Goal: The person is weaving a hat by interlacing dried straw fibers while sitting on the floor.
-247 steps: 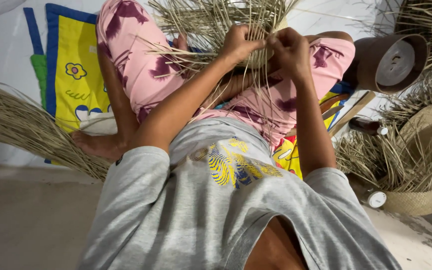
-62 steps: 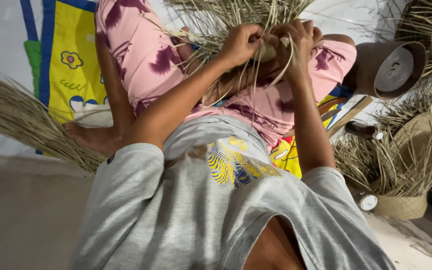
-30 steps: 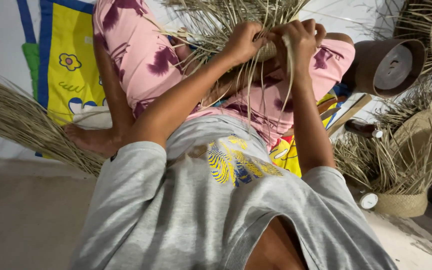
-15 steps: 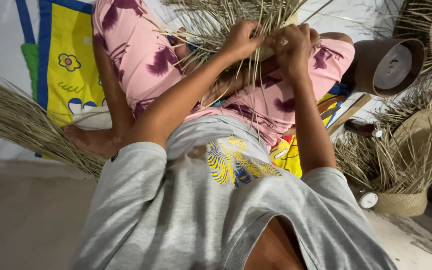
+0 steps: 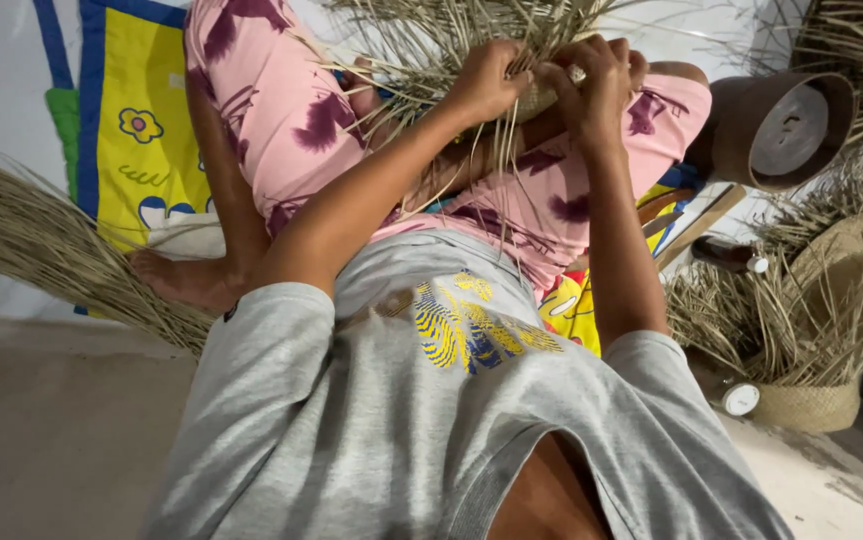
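Far left, a loose sheaf of dried straw lies on the floor beside a yellow-and-blue mat, untouched.

Centre, the left hand is closed around a gathering of strands at the edge of the woven straw piece, which rests over the knees in the pink patterned trousers. Just beside it, nearly touching, the right hand is curled, fingers pinching strands against the same edge.

Judgement: the weave would hold best if the left hand kept its strands taut while the right worked one strand at a time, close to the finished edge, so that no slack forms.

Right, a brown drum-shaped form lies on its side, and a part-woven basket stands with its strands upright.

Not determinable: the weave pattern under the fingers, and which strand is being worked. The straw piece is cut off at the top edge. The small round white-capped objects near the basket cannot be identified.
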